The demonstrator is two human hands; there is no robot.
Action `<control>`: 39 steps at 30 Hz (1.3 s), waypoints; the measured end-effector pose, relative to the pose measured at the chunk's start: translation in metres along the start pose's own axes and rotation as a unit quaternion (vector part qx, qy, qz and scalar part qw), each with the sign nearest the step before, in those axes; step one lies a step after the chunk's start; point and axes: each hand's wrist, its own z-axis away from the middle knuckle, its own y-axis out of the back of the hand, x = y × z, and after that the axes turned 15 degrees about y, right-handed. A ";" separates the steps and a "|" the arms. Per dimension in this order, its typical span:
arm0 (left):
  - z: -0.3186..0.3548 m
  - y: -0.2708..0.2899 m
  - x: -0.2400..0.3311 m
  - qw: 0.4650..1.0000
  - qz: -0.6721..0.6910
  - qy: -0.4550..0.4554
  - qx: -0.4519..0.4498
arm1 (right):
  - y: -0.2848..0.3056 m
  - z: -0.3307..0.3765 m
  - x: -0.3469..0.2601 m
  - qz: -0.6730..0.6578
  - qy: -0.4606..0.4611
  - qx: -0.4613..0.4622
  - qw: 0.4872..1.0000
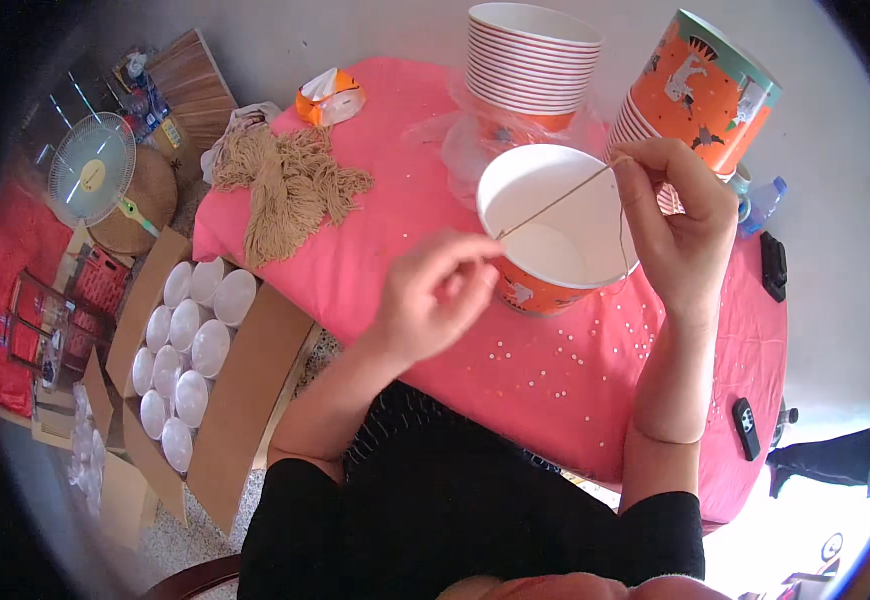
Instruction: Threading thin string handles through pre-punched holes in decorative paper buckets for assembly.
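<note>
A table under a pink cloth (375,250) fills the centre. A speckled floor (195,530) shows at seven o'clock, a white fan (93,170) at ten.

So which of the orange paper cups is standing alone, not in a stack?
The cup between the two hands, with the string stretched across its open white mouth. The other cups sit nested in two stacks behind it.

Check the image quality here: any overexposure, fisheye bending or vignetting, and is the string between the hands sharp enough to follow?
Head view: a dark fisheye vignette rings the frame and edges bend near the rim; the lower right corner is blown out white. The string reads clearly, taut over the paper bucket between the left hand and right hand; the centre is evenly lit, without harsh shadows.
</note>
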 end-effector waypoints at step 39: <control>-0.031 0.028 0.052 0.902 0.225 0.274 -0.246 | -0.002 0.005 0.012 -0.472 -0.164 0.092 0.861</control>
